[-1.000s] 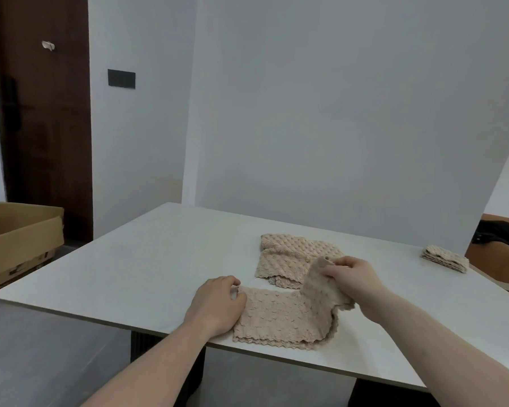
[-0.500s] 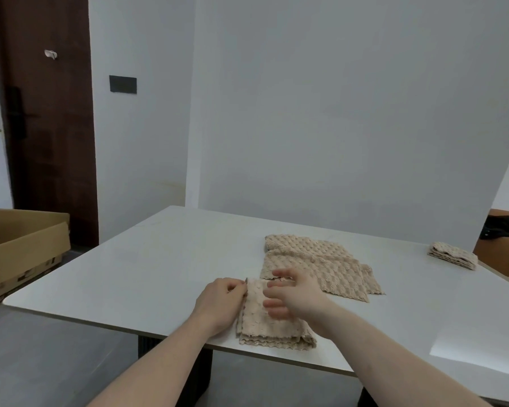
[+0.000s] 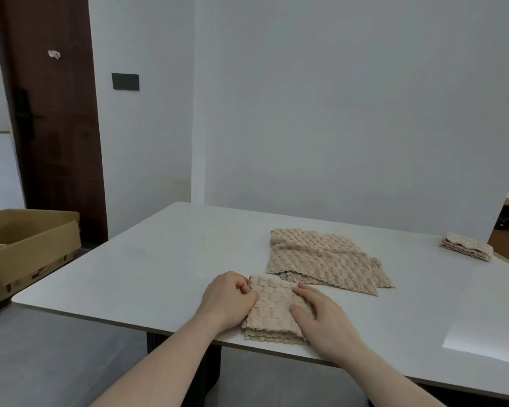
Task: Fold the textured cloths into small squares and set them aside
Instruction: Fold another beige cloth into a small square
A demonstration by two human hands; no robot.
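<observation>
White table (image 3: 159, 268): left hand (image 3: 227, 298) pinches folded cloth's (image 3: 272, 312) left edge, right hand (image 3: 321, 315) lies flat on it.

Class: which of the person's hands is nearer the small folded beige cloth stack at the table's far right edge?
Right. The right hand lies on the near cloth, on the side towards that small folded beige cloth stack; the left hand is farther left.
</observation>
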